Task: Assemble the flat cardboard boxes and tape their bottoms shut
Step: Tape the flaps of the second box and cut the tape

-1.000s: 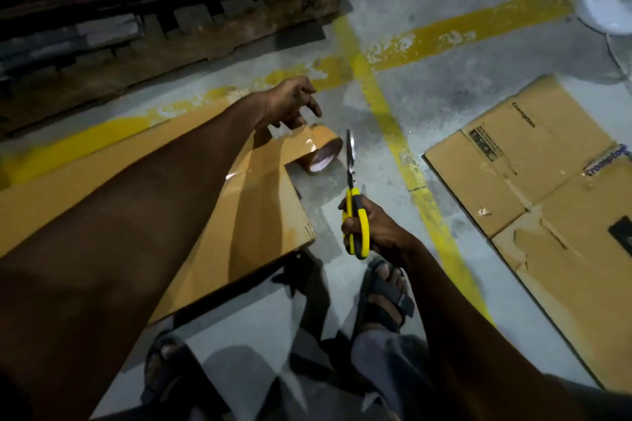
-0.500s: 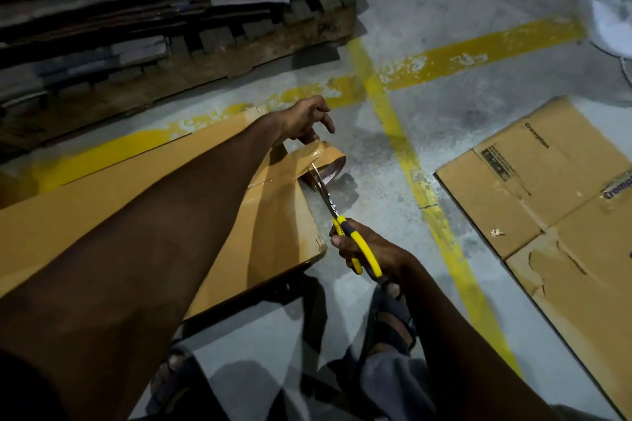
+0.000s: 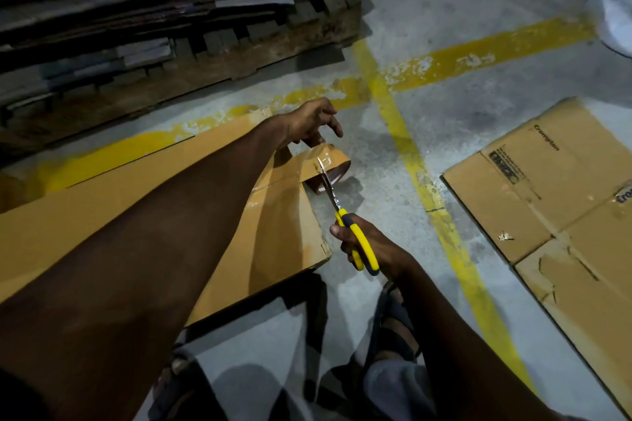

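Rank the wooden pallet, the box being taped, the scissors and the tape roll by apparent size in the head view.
1. wooden pallet and box being taped: look alike, both partly out of view, so unranked
2. scissors
3. tape roll

Pallet (image 3: pixel 239 55) behind box (image 3: pixel 102 202); tape roll (image 3: pixel 338 167) at box's right end; scissors (image 3: pixel 342 219) just before roll; flat cardboard (image 3: pixel 533 202) well right.
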`<state>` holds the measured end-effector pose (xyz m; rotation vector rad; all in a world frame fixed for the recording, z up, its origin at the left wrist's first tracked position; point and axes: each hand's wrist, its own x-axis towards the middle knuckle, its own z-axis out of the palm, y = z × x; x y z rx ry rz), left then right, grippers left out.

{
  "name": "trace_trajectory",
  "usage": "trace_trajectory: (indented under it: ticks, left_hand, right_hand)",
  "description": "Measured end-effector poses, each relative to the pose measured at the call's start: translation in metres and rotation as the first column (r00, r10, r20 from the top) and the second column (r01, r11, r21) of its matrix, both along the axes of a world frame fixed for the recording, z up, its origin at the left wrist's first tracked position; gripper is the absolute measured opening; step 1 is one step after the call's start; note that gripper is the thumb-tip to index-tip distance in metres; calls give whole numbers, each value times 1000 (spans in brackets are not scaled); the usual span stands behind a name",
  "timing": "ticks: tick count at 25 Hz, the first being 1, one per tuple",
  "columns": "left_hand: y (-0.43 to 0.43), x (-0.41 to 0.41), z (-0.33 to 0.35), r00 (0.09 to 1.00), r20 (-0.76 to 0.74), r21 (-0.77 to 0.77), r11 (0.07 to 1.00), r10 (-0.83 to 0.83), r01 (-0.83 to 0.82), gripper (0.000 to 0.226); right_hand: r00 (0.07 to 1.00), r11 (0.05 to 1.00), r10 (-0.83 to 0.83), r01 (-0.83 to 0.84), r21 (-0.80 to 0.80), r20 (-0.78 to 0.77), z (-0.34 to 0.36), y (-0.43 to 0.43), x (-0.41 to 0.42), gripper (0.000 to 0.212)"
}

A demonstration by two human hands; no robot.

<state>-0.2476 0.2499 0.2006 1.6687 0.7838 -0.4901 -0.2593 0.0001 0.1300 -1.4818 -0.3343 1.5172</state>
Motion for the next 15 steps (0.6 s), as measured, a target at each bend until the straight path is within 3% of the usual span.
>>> trace_trajectory:
  ticks: [5, 12, 15]
  left_hand:
    - [-1, -2, 0, 998, 70, 19, 1000, -4, 2, 51]
    - [-2, 0, 3, 997, -3, 2, 997, -76, 76, 60]
    - [-10, 1, 10, 997, -33, 26, 997, -69, 70, 59]
  right_hand:
    - [1000, 999, -19, 20, -30, 11, 8, 16, 6, 34]
    - [997, 996, -58, 61, -64, 44, 9, 21, 9, 35]
    - [986, 986, -147, 153, -72, 80, 3, 15, 8, 29]
